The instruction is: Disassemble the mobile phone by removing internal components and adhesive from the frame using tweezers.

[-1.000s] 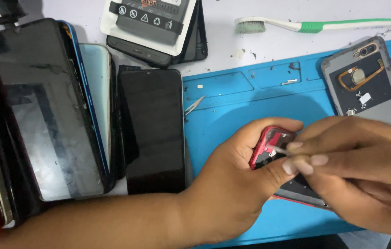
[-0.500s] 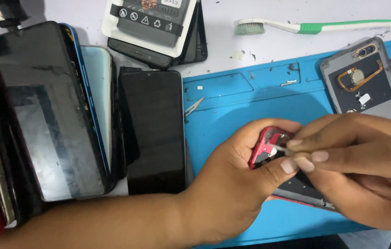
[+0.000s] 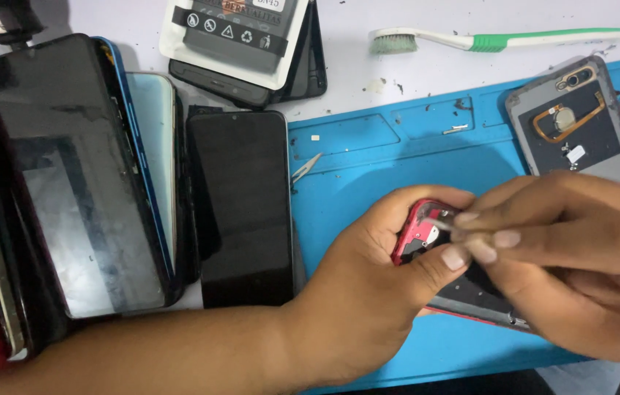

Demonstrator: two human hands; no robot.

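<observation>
1. A red-framed phone (image 3: 427,234) with its back removed is gripped by the left hand (image 3: 368,292) at its upper end, above the blue work mat (image 3: 368,161); the thumb is pressed against the frame's edge and the fingers are curled around it.
2. The fingers of the right hand (image 3: 566,249) are pressed together, pinching a thin pale tool (image 3: 447,225) whose tip touches the inside of the phone near its upper corner.
3. The lower part of the phone is hidden beneath the right hand; only a dark strip and a red edge are seen below it.
4. A grey phone back cover (image 3: 577,128) with a gold ring-shaped part is laid on the mat's upper right, well apart from the hands.
5. A green and white toothbrush (image 3: 508,38) is laid on the white worktop (image 3: 412,80) beyond the mat.
6. A black-screened phone (image 3: 244,212) is placed just left of the mat, beside a stack of other phones (image 3: 68,190).
7. A small blade (image 3: 304,167) rests at the mat's left edge.
</observation>
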